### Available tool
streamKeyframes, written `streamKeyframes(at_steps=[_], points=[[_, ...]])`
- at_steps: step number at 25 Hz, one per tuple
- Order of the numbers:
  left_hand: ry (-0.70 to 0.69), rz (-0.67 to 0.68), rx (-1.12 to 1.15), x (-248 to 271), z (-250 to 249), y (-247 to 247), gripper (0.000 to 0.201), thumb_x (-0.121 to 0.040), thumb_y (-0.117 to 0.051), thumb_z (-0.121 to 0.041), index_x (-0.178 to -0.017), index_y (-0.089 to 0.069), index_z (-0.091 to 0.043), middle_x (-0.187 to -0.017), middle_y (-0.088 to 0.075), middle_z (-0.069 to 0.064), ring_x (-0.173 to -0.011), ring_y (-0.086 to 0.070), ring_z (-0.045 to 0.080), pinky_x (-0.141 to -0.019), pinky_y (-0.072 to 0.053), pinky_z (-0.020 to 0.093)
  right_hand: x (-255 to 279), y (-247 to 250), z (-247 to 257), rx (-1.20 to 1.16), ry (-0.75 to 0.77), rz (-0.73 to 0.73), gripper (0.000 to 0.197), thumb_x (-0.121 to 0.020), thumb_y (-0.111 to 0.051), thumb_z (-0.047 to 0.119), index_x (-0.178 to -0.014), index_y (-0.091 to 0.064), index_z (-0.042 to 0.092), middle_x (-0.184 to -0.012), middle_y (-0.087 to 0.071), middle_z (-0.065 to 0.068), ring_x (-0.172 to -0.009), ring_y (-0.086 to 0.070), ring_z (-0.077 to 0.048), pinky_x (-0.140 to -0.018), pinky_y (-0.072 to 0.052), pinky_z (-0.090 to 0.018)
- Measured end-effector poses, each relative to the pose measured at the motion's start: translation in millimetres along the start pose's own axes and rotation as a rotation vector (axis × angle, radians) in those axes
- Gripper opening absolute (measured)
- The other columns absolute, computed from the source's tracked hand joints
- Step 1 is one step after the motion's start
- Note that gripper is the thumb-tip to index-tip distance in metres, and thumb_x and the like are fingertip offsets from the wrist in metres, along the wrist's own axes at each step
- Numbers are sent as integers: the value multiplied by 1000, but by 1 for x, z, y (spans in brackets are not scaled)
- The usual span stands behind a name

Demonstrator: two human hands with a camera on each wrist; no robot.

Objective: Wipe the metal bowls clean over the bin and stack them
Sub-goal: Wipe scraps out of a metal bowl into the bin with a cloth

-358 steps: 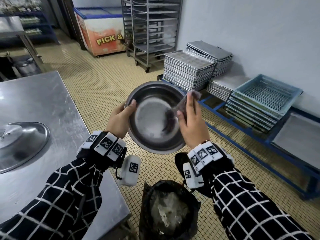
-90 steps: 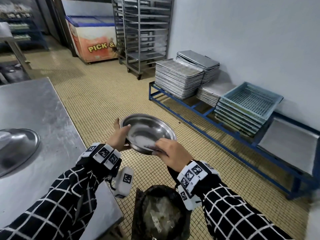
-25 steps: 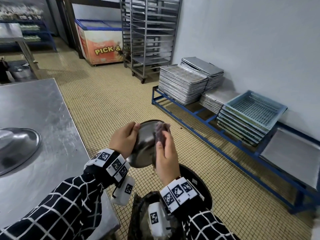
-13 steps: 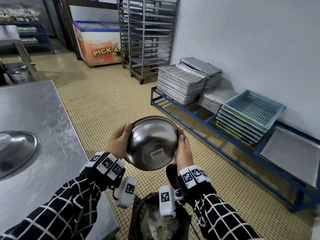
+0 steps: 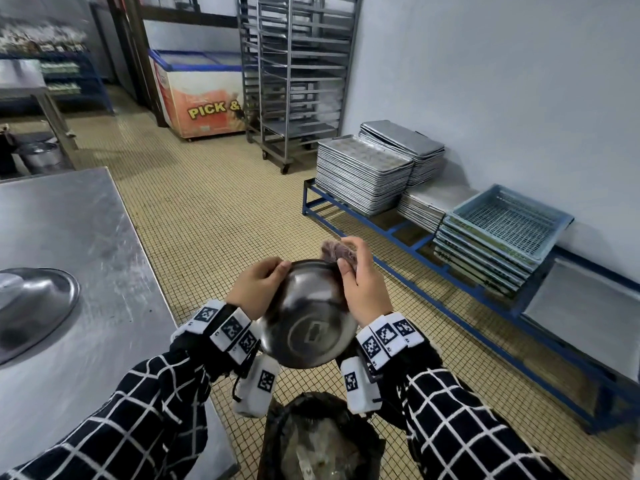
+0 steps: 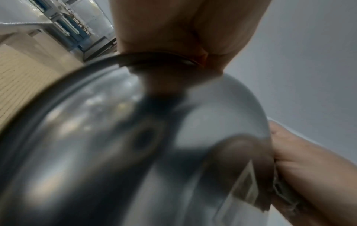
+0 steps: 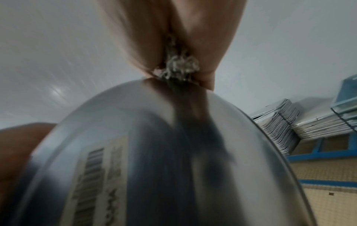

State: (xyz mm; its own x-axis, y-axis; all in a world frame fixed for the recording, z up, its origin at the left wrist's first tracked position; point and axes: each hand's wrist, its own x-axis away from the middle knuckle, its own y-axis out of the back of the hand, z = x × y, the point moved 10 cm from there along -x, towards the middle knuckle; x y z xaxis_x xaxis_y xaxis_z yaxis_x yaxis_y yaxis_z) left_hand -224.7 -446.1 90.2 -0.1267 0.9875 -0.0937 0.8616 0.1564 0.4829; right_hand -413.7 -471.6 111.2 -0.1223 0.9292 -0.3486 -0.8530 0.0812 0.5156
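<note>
A metal bowl (image 5: 308, 323) is held above the black-lined bin (image 5: 322, 441), its labelled underside turned toward me. My left hand (image 5: 258, 289) grips the bowl's rim on the left, thumb on the outside. The rim (image 6: 150, 58) runs under that hand's fingers in the left wrist view. My right hand (image 5: 360, 285) pinches a dull purple-grey cloth (image 5: 337, 251) against the bowl's far right edge. The cloth (image 7: 177, 67) sits bunched between fingers and thumb on the bowl (image 7: 173, 152) in the right wrist view. Another upturned metal bowl (image 5: 31, 306) lies on the steel table.
The steel table (image 5: 86, 254) fills the left. A blue low rack (image 5: 433, 268) along the right wall carries stacked baking trays (image 5: 363, 174) and pale blue crates (image 5: 502, 230). A trolley rack (image 5: 294, 74) and a chest freezer (image 5: 197, 95) stand at the back.
The bowl has tilted further, with its base facing me lower down. My right hand has moved with the cloth up over the far right rim. The left hand keeps its grip.
</note>
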Motion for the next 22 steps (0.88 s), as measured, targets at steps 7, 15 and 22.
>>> streamKeyframes(at_steps=[7,15,22], points=[[5,-165,178,6,2,11,22,-96,-51,-27,-79,-63,-21,-74,-65,-4,-70,-59,13,-61,-46,15,35,-58,36,253,181,105,51,-98,-24,43,-135,-46,16,-152,-31,2,-143,-19,-15,-118,-13,-33],[24,-221,194,15,8,19,24,-97,-48,-32,-74,-53,-33,-72,-57,-12,-63,-52,0,-56,-40,12,60,-45,-9,-11,-115,71,52,-98,-25,47,-147,-25,31,-151,-31,4,-137,-31,-10,-105,-34,-24],[-5,-94,352,13,-6,4,25,-95,-49,-37,-87,-67,-22,-75,-71,1,-63,-66,9,-61,-53,20,38,-20,-49,-314,-330,-80,45,-96,-19,55,-138,-34,46,-142,-42,7,-125,-46,-18,-97,-46,-40]])
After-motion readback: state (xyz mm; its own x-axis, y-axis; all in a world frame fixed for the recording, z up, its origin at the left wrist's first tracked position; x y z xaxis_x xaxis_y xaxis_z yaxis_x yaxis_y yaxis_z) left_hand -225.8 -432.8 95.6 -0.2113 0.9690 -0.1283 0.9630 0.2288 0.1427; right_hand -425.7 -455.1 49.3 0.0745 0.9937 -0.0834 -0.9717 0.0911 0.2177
